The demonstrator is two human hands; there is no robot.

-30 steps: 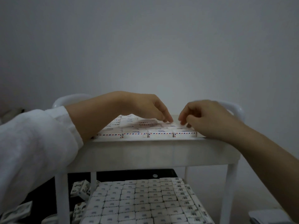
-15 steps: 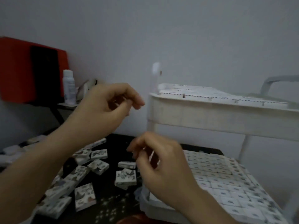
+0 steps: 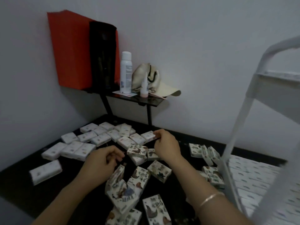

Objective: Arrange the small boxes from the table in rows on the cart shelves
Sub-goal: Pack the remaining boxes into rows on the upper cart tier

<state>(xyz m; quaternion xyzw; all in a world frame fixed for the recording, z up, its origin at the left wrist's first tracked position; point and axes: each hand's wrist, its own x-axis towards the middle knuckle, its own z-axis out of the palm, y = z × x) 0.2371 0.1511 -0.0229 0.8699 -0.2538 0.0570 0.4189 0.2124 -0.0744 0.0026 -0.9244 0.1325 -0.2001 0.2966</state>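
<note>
Head view — right hand (image 3: 167,147) fingers (image 3: 157,133) pinch the small box (image 3: 148,135) just left of them; left hand (image 3: 102,161) fingers curled — grip unclear.

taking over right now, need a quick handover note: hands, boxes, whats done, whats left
The left hand hovers with curled fingers over the loose boxes; whether it holds one is unclear.
The right hand appears to pinch the end of one small box on the black table.
Done: the cart has its lower shelf packed with boxes in rows. The upper shelf is too blurred to judge.
Left: many boxes lie scattered on the table, not yet moved to the cart.
</note>
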